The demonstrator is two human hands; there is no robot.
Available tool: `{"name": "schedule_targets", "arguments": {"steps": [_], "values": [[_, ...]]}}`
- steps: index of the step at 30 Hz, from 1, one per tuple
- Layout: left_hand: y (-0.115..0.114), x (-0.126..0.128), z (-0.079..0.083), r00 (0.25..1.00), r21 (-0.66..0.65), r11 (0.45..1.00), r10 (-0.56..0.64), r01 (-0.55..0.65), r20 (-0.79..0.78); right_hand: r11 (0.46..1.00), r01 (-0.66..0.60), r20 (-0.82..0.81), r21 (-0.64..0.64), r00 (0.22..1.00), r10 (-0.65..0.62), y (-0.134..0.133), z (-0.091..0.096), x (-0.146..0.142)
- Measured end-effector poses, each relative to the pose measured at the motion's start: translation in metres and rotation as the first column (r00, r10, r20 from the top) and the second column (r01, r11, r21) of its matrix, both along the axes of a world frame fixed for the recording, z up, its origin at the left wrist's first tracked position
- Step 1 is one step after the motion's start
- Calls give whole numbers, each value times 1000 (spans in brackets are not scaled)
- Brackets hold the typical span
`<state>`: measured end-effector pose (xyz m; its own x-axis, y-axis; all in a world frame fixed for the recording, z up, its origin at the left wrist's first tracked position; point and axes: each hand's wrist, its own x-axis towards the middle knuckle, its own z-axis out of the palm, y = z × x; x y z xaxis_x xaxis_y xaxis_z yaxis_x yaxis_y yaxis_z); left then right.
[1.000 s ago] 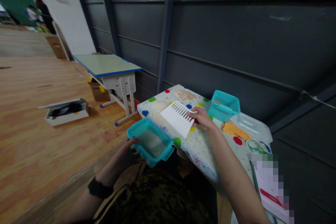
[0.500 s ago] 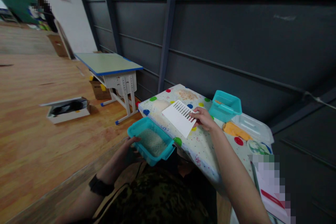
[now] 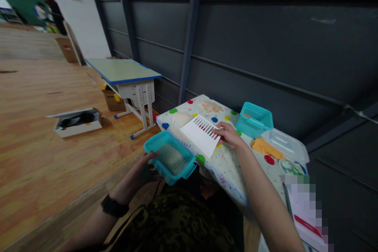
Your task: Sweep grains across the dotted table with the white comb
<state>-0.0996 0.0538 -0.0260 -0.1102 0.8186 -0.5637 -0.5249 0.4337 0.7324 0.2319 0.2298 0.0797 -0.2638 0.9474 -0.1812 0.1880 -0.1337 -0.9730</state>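
My left hand [image 3: 147, 167] is closed on the near-left rim of a turquoise plastic box [image 3: 149, 146], just off the table's front edge. White grains that look like rice [image 3: 173, 159] cover the bottom of this box. Between the fingers and thumb of my right hand [image 3: 228, 134] is a white card [image 3: 199, 139] with a row of slots cut through it. The card is over the spotted tablecloth [image 3: 233, 169], beside a pale heap of fine grains [image 3: 180, 118]. Farther back lies a patch of tan grains [image 3: 211, 106].
At the table's back right stand a second turquoise box [image 3: 255, 120], a clear lid [image 3: 286, 145], an orange cloth [image 3: 267, 148] and a small round container [image 3: 292, 166]. A dark panelled wall [image 3: 265, 39] borders the table. Left are a desk [image 3: 124, 71] and an open white carton [image 3: 78, 124].
The slotted card has shifted slightly left and toward me in my right hand. My left hand and the box it holds look almost unchanged.
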Motion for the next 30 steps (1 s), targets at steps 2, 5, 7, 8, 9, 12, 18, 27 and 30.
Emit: {"name": "schedule_targets", "arguments": {"steps": [2,5,7,8,9,12,18,27,30], "values": [[0,0,1,1000,1,1000,-5,5,-2,999,-45,-2,-11,999,45,-2,-1,-2],[0,1,2,1000,8,1000,-1,1,-1,997,-80,-21,-17,997,80,-3,-1,-5],[1,2,3,1000,-4,1000,11,-11,-6,999,-53,-26,-11,998,53,-2,0,-4],[1,2,4,1000,-18,1000,15,-15,-10,999,-31,-22,-6,999,31,-2,0,-4],[2,2,4,1000,-24,1000,17,-17,-12,1000,-16,-14,-2,1000,16,-1,0,-3],[2,1,4,1000,-21,1000,6,-6,-4,999,-39,0,2,999,39,-2,-1,-3],[2,0,1,1000,-24,1000,-13,13,20,998,-69,-49,6,996,69,-2,-3,-3],[3,0,1,1000,-42,999,-8,9,17,990,-140,-66,4,988,140,-7,-1,-12],[3,0,1,1000,-40,999,-13,13,9,997,-75,-68,17,995,76,-4,1,-7]]}}
